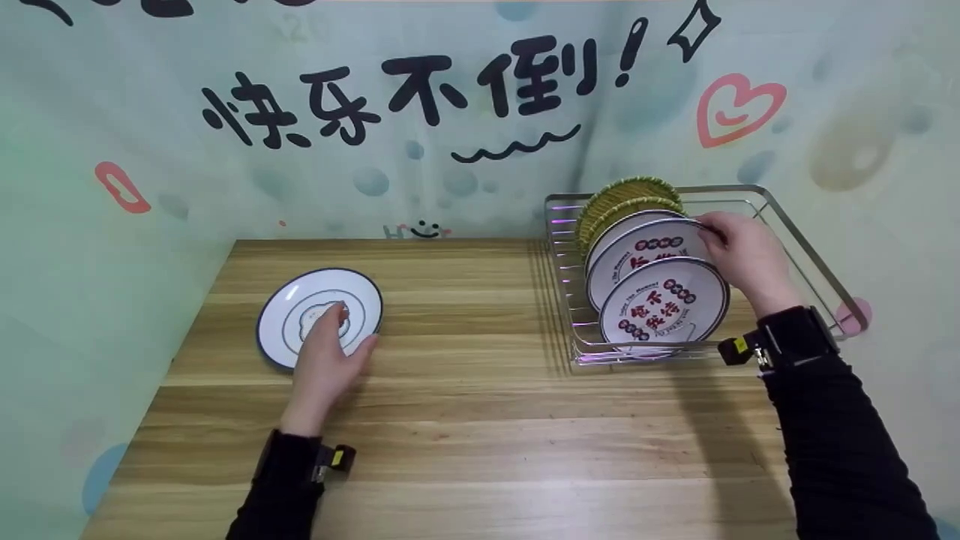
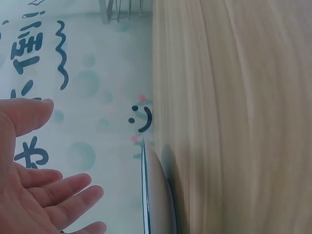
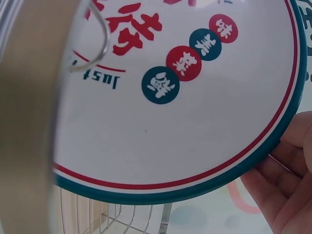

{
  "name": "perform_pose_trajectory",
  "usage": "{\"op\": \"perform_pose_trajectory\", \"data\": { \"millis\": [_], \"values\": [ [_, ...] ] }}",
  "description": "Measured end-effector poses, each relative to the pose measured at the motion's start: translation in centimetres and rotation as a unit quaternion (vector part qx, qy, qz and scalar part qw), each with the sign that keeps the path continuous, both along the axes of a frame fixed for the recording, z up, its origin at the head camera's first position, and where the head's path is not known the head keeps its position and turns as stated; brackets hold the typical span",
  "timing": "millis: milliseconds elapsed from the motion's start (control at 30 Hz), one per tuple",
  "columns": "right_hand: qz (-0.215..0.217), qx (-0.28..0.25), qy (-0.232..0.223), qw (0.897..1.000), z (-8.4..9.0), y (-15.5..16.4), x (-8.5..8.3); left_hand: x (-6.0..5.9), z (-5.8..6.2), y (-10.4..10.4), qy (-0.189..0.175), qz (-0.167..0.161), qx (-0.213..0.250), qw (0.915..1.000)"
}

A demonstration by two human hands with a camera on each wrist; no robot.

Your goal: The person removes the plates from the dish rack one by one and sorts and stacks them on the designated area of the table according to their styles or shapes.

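Observation:
My left hand [image 1: 326, 364] hovers over a white plate [image 1: 289, 311] with a blue rim and a ringed centre picture. In the left wrist view its fingers [image 2: 68, 195] are spread and relaxed, apart from the plate's edge [image 2: 155, 195]. At the wire rack, my right hand [image 1: 750, 259] pinches the right rim of a white plate [image 1: 611, 266] with red lettering, the middle one of the leaning plates. A similar plate [image 1: 664, 304] leans in front of it and, in the right wrist view, partly hides the fingers [image 3: 273, 185].
The metal wire rack [image 1: 814, 251] stands at the right of the wooden table [image 1: 465, 420]. Behind the lettered plates lean another white plate and two woven green-yellow trays [image 1: 634, 187]. A printed backdrop [image 1: 465, 180] rises behind the table.

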State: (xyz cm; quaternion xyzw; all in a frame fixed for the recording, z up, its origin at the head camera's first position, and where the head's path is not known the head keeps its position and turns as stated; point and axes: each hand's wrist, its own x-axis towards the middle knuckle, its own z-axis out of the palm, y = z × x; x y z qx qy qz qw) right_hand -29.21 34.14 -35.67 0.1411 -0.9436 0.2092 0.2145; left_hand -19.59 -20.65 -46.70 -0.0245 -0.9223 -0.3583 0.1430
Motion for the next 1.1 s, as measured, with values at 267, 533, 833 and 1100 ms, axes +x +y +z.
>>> {"op": "perform_pose_trajectory", "data": {
  "millis": [267, 533, 833, 1100],
  "values": [
    [-0.012, 0.001, 0.001, 1.000, -0.1, 0.1, 0.1, -0.7, 0.0, 1.8, -0.015, -0.019, 0.012, 0.9996],
    [-0.014, 0.001, 0.006, 1.000, -0.2, 0.1, 0.2, -1.1, -0.1, 3.4, -0.026, -0.032, 0.006, 0.9991],
    [-0.023, -0.008, 0.015, 1.000, -0.6, 0.3, 0.3, -1.1, -0.5, 4.9, -0.002, -0.041, 0.011, 0.9991],
    [-0.027, -0.015, 0.033, 0.999, -0.9, 0.4, 0.3, -1.3, -1.1, 6.6, 0.017, -0.065, 0.008, 0.9977]
  ]
}}
